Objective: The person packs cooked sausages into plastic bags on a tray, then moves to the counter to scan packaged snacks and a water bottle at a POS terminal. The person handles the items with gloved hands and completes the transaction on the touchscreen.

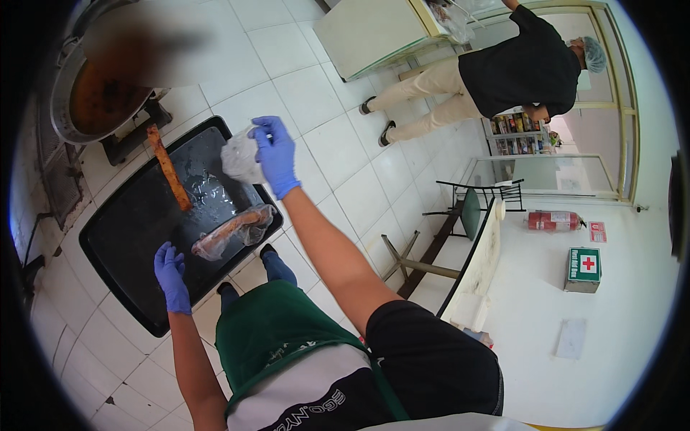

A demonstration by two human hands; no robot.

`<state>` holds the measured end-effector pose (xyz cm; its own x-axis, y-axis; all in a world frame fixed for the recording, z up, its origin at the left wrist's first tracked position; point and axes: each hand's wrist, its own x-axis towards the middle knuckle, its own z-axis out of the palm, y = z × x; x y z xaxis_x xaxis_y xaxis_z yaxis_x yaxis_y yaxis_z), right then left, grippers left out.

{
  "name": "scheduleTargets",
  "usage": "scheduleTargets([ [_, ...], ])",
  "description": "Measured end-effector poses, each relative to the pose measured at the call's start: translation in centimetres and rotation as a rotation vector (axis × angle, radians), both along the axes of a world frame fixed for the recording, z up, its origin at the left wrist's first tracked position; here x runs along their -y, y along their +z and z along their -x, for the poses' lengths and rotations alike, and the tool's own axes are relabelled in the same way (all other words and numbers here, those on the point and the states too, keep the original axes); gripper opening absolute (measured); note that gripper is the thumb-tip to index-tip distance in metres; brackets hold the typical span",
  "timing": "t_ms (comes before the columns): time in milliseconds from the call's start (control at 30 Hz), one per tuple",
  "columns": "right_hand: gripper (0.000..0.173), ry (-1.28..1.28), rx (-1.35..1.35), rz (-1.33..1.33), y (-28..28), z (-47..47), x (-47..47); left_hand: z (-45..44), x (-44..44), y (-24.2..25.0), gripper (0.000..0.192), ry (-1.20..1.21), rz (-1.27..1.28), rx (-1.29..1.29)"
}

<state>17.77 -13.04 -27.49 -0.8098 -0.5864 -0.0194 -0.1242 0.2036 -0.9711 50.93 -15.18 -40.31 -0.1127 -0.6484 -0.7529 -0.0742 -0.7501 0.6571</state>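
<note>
My right hand, in a blue glove, grips a crumpled clear plastic bag above the far right edge of a black tray. Over the tray's near left part, my gloved left hand holds nothing, its fingers slightly curled and a little apart. A long, reddish-brown strip of food lies across the tray's far side, one end reaching past the rim. Closer to me, another reddish-brown piece rests on the tray, wrapped in clear plastic. Wet, shiny patches mark the tray's surface.
A large metal pan of orange-brown liquid stands beyond the tray, partly hidden by a blur. To the right, a person in a hairnet stands near a white chest. A table and chair stand by the right wall.
</note>
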Motion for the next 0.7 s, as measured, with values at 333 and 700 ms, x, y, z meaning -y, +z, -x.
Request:
scheduleTargets([
  [333, 0.015, -0.020, -0.147, 0.224, 4.9, 6.6, -1.3, -3.0, 0.4, 1.8, 0.019, 0.018, 0.182, -0.001],
  [700, 0.012, -0.118, -0.233, 0.224, 7.6, 11.8, -3.1, -4.6, -1.4, 0.8, 0.020, 0.051, 0.121, 0.066],
])
